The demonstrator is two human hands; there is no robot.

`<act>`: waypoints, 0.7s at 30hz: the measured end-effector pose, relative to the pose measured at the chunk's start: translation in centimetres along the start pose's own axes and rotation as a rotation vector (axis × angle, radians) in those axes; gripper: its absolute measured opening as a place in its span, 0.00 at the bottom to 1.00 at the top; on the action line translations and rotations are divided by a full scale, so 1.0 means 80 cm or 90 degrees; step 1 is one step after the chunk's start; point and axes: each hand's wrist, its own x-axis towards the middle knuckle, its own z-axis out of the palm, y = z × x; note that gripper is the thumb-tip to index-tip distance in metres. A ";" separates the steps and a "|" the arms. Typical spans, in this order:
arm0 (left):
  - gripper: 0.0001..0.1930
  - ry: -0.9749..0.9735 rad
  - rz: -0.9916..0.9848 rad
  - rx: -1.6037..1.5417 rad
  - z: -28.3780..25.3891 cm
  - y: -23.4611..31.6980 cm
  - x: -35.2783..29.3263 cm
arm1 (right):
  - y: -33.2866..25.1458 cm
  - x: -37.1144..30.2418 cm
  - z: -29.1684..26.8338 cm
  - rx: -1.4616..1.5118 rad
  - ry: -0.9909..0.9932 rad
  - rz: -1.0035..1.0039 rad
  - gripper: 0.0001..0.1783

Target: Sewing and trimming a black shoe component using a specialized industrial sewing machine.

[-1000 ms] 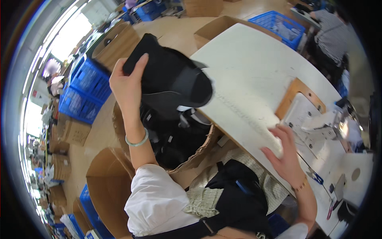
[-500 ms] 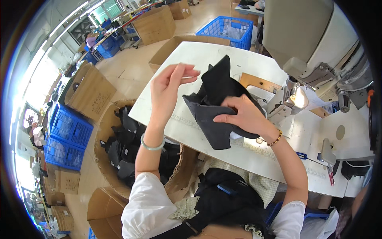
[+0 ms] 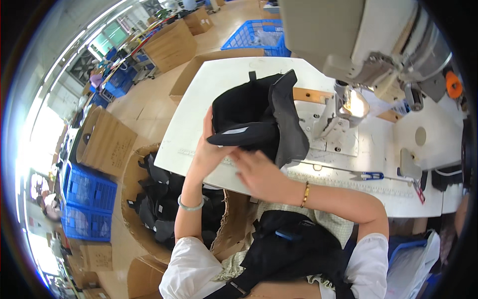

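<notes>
A black fabric piece [image 3: 244,104], partly folded, with dark grey outer panels, a small tab on top and a white label on its near flap, is held up over the white table. My left hand [image 3: 201,154] grips its left edge, with the fingers mostly hidden behind the cloth and the thumb under the flap. My right hand [image 3: 261,177], slightly blurred, is just below the flap, its fingers stretched towards my left thumb and slightly apart. I see nothing held in it. The sewing machine's needle area [image 3: 343,107] lies to the right of the cloth.
A large carton [image 3: 132,209] full of black pieces stands left of the table [image 3: 186,119]. Blue-handled thread snips [image 3: 368,176] lie on the right of the tabletop, by a ruler strip. A blue crate [image 3: 254,37] and cartons stand beyond; stacked blue crates [image 3: 88,194] are farther left.
My left hand has come down from the air and taken hold of the fabric piece. My right hand has let go and moved left and nearer. The piece has turned and spread open.
</notes>
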 end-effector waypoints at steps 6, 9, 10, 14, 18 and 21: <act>0.30 -0.012 -0.084 -0.206 -0.001 -0.044 0.032 | -0.024 -0.035 -0.052 -0.092 -0.088 -0.365 0.18; 0.26 -0.036 -0.033 -0.239 0.006 -0.058 0.041 | 0.005 -0.008 -0.105 -0.124 0.028 -0.097 0.23; 0.25 -0.047 -0.016 -0.274 0.003 -0.071 0.046 | 0.016 0.007 -0.120 -0.224 0.010 -0.084 0.26; 0.25 -0.012 0.044 -0.225 0.005 -0.064 0.087 | 0.047 0.052 -0.126 -0.194 -0.009 -0.097 0.25; 0.18 0.204 -0.046 -0.131 0.001 -0.051 0.096 | 0.048 0.105 -0.122 -0.484 -0.219 -0.045 0.18; 0.13 0.429 -0.083 -0.204 0.000 0.000 0.059 | 0.066 0.122 -0.107 -0.232 -0.414 0.075 0.16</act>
